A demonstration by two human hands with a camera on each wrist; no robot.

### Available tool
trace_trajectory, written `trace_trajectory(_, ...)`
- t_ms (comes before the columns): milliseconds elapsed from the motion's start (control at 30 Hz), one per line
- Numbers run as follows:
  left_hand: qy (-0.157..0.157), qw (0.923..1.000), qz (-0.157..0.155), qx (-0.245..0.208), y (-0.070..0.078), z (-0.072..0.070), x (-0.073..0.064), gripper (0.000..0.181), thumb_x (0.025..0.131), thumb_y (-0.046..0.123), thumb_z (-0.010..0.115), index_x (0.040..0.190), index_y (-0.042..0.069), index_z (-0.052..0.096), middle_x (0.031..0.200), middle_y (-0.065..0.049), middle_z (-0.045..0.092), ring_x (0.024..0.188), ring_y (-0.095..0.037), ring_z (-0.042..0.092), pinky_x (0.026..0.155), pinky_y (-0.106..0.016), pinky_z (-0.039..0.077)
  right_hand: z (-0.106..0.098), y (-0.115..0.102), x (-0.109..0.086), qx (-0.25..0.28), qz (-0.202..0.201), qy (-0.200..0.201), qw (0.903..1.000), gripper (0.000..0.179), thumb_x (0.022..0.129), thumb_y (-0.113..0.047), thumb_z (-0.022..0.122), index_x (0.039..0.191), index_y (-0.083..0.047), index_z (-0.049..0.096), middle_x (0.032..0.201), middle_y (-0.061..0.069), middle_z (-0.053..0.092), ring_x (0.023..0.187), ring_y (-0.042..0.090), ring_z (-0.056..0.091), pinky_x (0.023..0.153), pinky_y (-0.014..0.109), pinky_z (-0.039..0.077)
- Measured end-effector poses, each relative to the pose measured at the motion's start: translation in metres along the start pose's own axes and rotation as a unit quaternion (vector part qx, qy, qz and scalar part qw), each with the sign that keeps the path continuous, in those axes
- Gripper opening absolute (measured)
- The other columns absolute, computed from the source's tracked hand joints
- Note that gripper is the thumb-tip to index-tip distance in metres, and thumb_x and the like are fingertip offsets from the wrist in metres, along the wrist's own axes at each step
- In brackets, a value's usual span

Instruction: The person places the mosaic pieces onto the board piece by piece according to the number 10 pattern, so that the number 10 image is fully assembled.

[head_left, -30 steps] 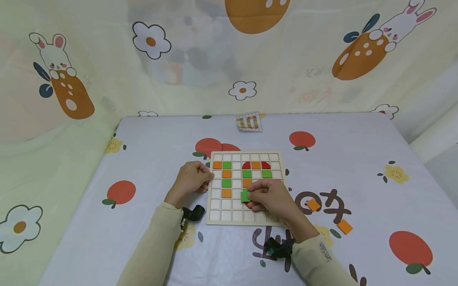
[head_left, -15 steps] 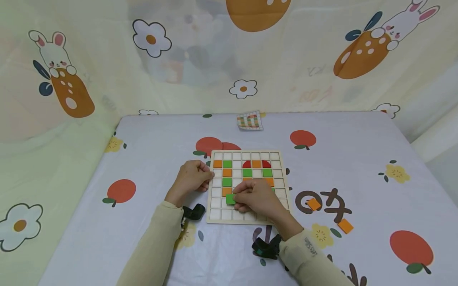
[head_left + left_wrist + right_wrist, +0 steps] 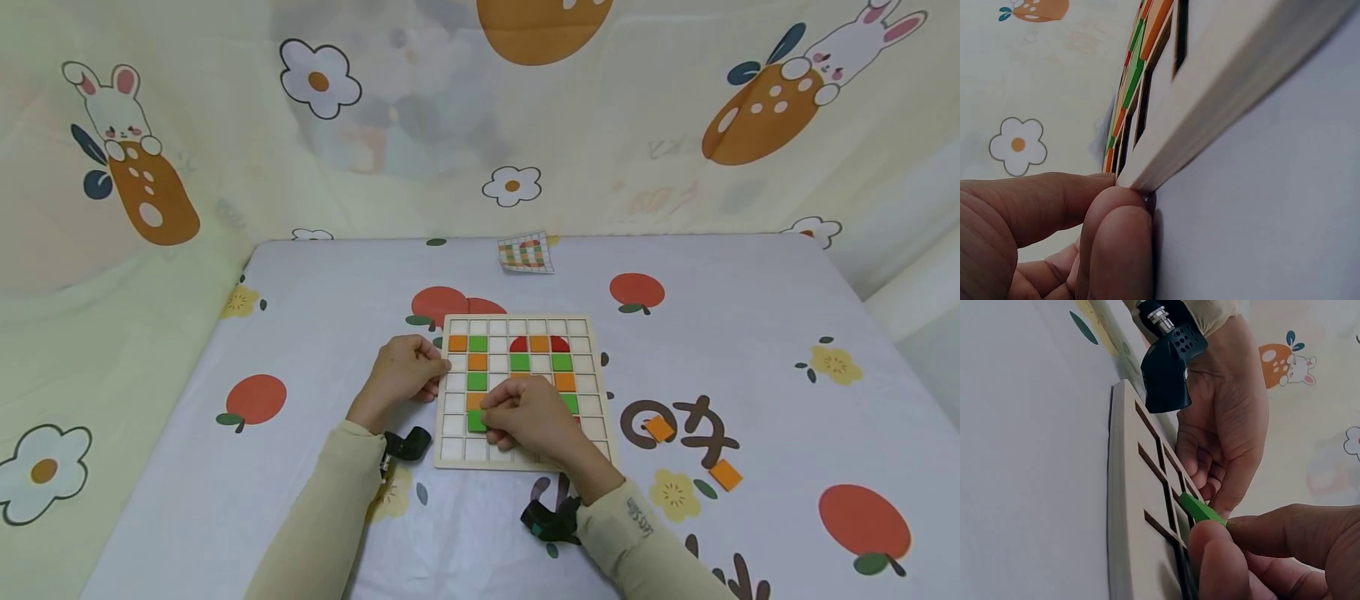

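Observation:
A square wooden grid board (image 3: 453, 426) lies on the table, with orange, green and red tiles in some of its cells. My left hand (image 3: 403, 372) pinches the board's left edge between thumb and fingers; in the left wrist view the thumb (image 3: 1054, 200) is by the rim. Between thumb and fingertips, my right hand (image 3: 542, 421) holds a green square tile (image 3: 476, 422) at a cell just below an orange tile (image 3: 476, 401). Seen from the right wrist, the green tile (image 3: 1200, 508) is tilted over the cells. My right hand covers part of the board's middle.
Two loose orange tiles (image 3: 659, 429) (image 3: 725, 475) lie on the printed cloth right of the board. Behind the board is a small card (image 3: 526, 253) with a coloured grid pattern. A patterned curtain (image 3: 420, 125) hangs at the table's back.
My right hand has moved left across the board with the green tile, then lowered it to the cell under the orange one. The left hand has stayed at the board's edge.

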State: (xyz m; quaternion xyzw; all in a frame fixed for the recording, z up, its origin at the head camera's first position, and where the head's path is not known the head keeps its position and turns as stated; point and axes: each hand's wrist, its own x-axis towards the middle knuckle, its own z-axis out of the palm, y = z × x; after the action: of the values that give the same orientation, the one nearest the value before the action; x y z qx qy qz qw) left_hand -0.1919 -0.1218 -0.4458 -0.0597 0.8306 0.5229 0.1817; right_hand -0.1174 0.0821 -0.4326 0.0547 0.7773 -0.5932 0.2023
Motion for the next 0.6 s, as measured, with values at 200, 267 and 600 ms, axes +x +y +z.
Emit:
trace_trajectory(200, 0.001, 1.0000, -0.005, 0.000, -0.0010, 0.0001, 0.0002, 0.017, 0.094, 0.016, 0.077, 0.096, 0.004, 0.065, 0.070, -0.008, 0.065, 0.053, -0.015, 0.062, 0.054, -0.025, 0.059, 0.0019, -0.0018, -0.0015, -0.014, -0.002, 0.002, 0.9999, 0.006, 0.094, -0.006, 0.075, 0.098, -0.002, 0.074, 0.074, 0.009, 0.071, 0.056, 0.016, 0.065, 0.055, 0.027, 0.060)
trace_trajectory(267, 0.001, 1.0000, -0.005, 0.000, -0.0014, 0.0004, 0.0006, 0.017, 0.094, 0.016, 0.077, 0.096, 0.004, 0.065, 0.070, -0.008, 0.065, 0.053, -0.015, 0.062, 0.054, -0.025, 0.059, 0.0022, -0.0018, -0.0020, -0.018, -0.004, 0.004, 0.9998, 0.005, 0.094, -0.006, 0.075, 0.098, -0.002, 0.074, 0.074, 0.009, 0.071, 0.056, 0.016, 0.065, 0.055, 0.027, 0.060)
trace_trajectory(600, 0.002, 1.0000, -0.002, 0.000, -0.0022, 0.0006, 0.0014, 0.017, 0.094, 0.016, 0.077, 0.096, 0.004, 0.065, 0.070, -0.008, 0.065, 0.053, -0.015, 0.062, 0.054, -0.025, 0.059, 0.0031, -0.0004, -0.0027, -0.021, -0.007, 0.006, 0.9997, 0.004, 0.094, -0.006, 0.075, 0.097, -0.003, 0.074, 0.074, 0.009, 0.069, 0.055, 0.015, 0.064, 0.054, 0.026, 0.059)
